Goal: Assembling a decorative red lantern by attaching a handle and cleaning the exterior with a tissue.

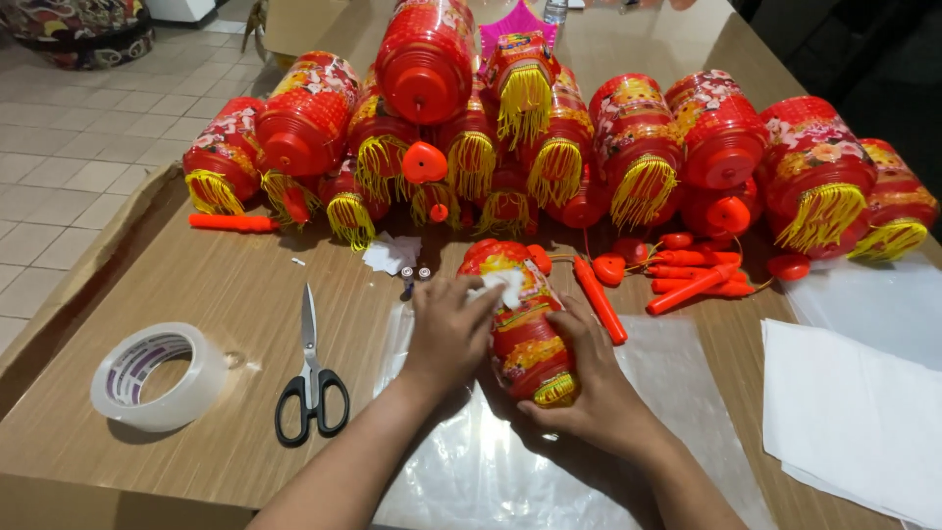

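Both hands (520, 358) clamped on a red lantern (522, 329) over clear plastic (491, 461) on a wooden table (226, 304), pale tiled floor (69, 147) beyond.

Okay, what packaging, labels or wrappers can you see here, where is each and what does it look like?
Clear plastic wrap: flat on the table under both hands, glossy, see-through.
Tape roll: table's left, round, clear, printed purple-and-white core label.
White sheets: right edge, stacked, plain.
Cardboard: far end, brown, plain.
No screens or signs.
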